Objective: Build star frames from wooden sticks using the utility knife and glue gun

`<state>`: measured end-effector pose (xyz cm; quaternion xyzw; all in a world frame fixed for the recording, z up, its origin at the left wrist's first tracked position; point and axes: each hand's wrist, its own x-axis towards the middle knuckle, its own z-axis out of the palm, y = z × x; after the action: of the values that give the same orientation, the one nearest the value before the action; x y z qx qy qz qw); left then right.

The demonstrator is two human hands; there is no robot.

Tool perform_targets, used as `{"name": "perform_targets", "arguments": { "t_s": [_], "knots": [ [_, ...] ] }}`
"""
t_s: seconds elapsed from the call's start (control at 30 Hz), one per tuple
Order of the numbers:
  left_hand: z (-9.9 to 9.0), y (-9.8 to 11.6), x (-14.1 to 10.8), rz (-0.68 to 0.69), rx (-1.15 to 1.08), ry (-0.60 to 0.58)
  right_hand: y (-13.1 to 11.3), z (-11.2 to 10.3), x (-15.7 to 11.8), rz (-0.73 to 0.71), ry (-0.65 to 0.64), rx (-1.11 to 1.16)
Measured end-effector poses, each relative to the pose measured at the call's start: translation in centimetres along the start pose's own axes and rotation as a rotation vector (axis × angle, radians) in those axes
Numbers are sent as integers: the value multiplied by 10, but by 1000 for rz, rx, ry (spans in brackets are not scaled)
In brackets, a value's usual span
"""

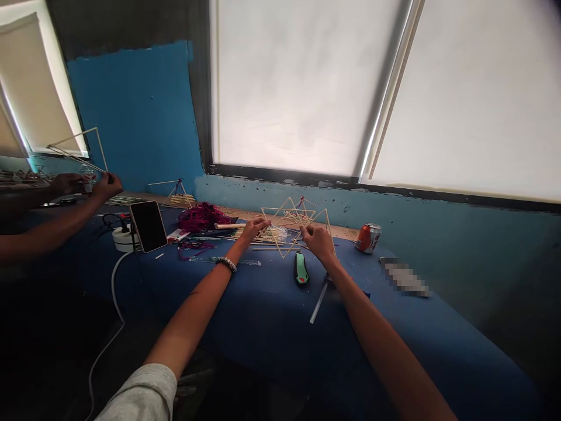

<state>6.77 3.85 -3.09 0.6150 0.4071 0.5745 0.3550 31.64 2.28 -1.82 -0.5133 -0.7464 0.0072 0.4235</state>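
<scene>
A light frame of thin wooden sticks joined into triangles (283,256) is held up between my two hands, just above the table. My left hand (254,230), with a beaded bracelet at the wrist, pinches the frame's left side. On its right side, the fingers of my right hand (319,241) are closed on a stick near a corner. Below the frame lies a green and black utility knife (301,269). A translucent rod (318,303) pokes out beside my right forearm; its far end is hard to make out. Loose sticks (267,235) lie behind my hands.
Purple yarn (199,217), a propped phone (149,226) and a white power outlet block (125,240) with a cable stand left. A drink can (368,238) and a blurred flat item (405,276) are right. Far left, another person's hands (107,186) hold a stick frame (101,149).
</scene>
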Motion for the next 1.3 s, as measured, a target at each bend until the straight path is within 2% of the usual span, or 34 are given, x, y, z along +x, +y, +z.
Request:
{"name": "perform_targets", "arguments": {
  "t_s": [0.33,0.63,0.93,1.3],
  "knots": [
    [0,2,-2,3,4,-9,1,1,0,-12,9,17],
    [-3,-8,4,27,35,-16,0,2,-1,-9,3,5],
    [0,-8,4,77,120,22,7,10,2,-10,-11,160],
    [-1,-12,8,215,280,126,13,15,5,-10,-21,114]
  ]
}}
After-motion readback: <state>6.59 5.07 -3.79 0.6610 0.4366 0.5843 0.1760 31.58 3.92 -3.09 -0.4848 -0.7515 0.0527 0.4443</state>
